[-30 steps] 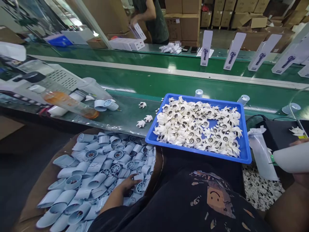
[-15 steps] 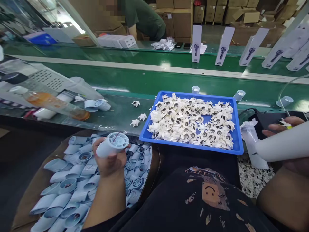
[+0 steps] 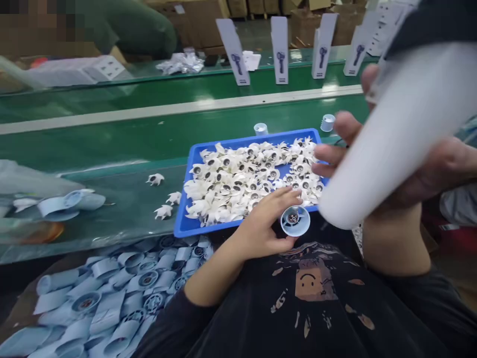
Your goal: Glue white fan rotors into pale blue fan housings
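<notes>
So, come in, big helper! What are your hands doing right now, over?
Left hand gripping pale blue plastic cylinder, grille end up. Right hand holding white plastic tube. Blue plastic tray of white finned parts behind both hands, over.

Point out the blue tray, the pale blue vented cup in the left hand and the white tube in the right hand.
Blue tray (image 3: 201,229): head view, on its front rim.
Pale blue vented cup (image 3: 295,220): head view, on its vented end.
White tube (image 3: 398,129): head view, on the middle of its body.
</notes>
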Demonstrator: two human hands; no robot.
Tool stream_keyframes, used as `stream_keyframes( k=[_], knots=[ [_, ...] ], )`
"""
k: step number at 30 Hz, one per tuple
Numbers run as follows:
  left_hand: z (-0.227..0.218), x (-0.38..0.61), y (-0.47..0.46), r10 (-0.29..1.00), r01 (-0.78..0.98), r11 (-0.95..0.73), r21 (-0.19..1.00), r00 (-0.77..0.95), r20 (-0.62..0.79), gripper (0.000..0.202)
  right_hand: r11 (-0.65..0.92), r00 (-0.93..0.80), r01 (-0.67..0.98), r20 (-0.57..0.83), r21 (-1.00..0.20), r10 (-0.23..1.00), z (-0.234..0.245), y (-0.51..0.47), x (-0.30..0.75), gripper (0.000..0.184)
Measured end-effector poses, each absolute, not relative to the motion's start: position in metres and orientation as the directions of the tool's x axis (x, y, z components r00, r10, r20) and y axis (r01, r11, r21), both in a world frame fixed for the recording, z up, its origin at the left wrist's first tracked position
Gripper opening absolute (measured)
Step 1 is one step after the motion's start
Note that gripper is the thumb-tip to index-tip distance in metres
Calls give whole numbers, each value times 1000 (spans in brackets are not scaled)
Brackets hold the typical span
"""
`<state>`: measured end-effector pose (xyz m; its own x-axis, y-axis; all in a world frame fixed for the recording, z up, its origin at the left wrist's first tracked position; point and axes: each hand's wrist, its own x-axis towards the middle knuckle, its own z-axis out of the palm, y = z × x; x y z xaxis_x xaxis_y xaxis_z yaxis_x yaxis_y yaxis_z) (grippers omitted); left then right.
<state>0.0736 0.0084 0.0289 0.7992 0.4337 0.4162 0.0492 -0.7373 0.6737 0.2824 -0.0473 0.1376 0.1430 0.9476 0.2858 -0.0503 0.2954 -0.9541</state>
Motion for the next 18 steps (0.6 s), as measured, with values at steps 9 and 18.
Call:
stream_keyframes(
  k=[9, 18],
  knots=[
    [45, 108, -11, 476, 74, -742, 666, 757, 447, 36, 393, 173, -281, 357, -876, 918, 125, -48, 260, 44],
    [52, 113, -13, 513, 61, -686, 725, 747, 423, 27, 351, 184, -219, 315, -910, 931, 126, -50, 260, 66]
  ],
)
